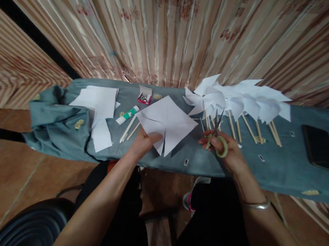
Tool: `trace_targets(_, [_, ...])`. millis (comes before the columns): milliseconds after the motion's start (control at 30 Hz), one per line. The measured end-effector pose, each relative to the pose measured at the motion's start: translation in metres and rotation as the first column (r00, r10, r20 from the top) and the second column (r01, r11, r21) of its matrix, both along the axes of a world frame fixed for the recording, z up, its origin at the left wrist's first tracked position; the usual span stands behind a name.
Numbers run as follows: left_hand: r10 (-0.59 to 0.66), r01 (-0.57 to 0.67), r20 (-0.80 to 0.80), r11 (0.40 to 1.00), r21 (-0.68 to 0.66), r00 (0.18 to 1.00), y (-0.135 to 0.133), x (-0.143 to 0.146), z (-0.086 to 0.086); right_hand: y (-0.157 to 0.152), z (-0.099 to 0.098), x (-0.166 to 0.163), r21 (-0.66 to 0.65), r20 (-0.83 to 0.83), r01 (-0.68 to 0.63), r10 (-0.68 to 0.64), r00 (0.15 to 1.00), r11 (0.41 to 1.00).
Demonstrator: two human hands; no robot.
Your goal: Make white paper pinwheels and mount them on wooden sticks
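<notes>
My left hand grips a white paper square near its lower left edge, thumb on top. The square is turned corner-up, and slits run inward from its left and bottom corners. To the right, my right hand is closed around scissors with pale green handles, their blades pointing up and away from me. The scissors are apart from the paper. Just behind them lie several white paper pinwheels on wooden sticks, overlapping in a row.
A stack of white paper lies at the left, with a smaller sheet below it. A glue stick, loose sticks and a small box of metal pins are nearby. A dark phone rests at the right on the grey-green cloth.
</notes>
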State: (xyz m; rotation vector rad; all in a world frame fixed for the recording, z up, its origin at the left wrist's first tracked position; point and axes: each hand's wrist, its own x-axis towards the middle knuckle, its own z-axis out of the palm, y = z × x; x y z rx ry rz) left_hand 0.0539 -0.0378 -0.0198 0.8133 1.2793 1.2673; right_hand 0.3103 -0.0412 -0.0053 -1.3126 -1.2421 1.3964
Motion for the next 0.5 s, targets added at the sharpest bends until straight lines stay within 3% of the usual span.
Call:
trace_targets(133, [-0.135, 0.134, -0.016, 0.989, -0.071, 0.991, -0.007, 0.007, 0.001, 0.014, -0.003, 0.003, 0.044, 0.013, 0.128, -0.129, 0.992, 0.991])
trace_targets(300, [-0.282, 0.271, -0.070, 0.953, -0.134, 0.957, -0.013, 0.014, 0.003, 0.019, -0.004, -0.004, -0.097, -0.113, 0.012, -0.023, 0.993, 0.995])
trace_targets(400, [-0.293, 0.284, -0.036, 0.945, -0.161, 0.955, -0.014, 0.016, 0.005, 0.017, -0.002, -0.013, -0.214, -0.190, -0.045, 0.004, 0.982, 0.976])
trace_targets(500, [-0.244, 0.259, 0.103, 0.950, -0.173, 0.964, -0.013, 0.016, 0.009, 0.017, -0.002, -0.022, -0.301, -0.246, -0.044, -0.033, 0.969, 0.953])
